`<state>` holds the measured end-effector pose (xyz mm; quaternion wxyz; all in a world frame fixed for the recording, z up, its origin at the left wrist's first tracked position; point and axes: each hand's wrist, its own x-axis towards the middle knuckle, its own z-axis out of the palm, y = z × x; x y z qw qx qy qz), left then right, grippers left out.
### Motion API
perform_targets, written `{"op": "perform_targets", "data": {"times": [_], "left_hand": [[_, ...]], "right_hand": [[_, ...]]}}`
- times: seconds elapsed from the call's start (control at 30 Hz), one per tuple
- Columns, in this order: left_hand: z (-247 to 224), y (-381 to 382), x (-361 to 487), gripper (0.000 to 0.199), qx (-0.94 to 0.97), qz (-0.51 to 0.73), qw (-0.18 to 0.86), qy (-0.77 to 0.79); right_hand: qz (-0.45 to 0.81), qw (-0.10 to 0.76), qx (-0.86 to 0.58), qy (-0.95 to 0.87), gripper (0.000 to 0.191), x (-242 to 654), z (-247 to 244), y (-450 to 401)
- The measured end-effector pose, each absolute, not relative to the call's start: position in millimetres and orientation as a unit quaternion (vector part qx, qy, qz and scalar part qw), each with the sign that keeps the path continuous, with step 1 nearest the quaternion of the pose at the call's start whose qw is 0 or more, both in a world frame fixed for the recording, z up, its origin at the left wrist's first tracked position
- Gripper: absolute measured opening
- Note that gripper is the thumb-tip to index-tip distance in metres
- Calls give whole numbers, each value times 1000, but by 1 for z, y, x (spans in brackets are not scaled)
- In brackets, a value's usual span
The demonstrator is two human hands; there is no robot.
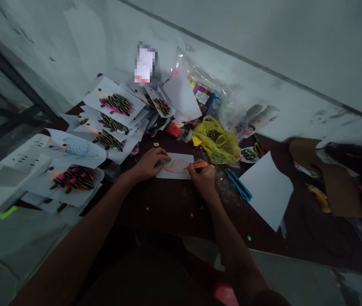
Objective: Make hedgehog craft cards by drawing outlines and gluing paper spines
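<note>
A small white paper [176,174] lies on the dark table [168,212], bearing an orange outline drawing [179,165] filled partly with light strokes. My right hand [203,176] is closed around an orange marker [200,165], its tip at the right side of the drawing. Resting on the paper's left edge, my left hand [151,163] has its fingers somewhat spread and holds nothing.
Stacked hedgehog pictures [115,103] fill the left. Behind the paper sit a yellow-green plastic bag [219,144] and clear bags. Blue scissors [238,183] and white sheets [268,191] lie right, cardboard [340,187] beyond. A lit phone [145,63] stands against the wall.
</note>
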<state>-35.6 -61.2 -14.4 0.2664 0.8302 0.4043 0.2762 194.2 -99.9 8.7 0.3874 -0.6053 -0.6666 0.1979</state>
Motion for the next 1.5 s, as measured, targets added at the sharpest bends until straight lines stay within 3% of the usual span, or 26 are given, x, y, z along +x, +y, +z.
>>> {"op": "perform_targets", "data": {"times": [1.5], "left_hand": [[-14, -62, -36, 35, 829, 268, 268, 411]], "right_hand": [[174, 366, -639, -654, 22, 195, 11, -100]]}}
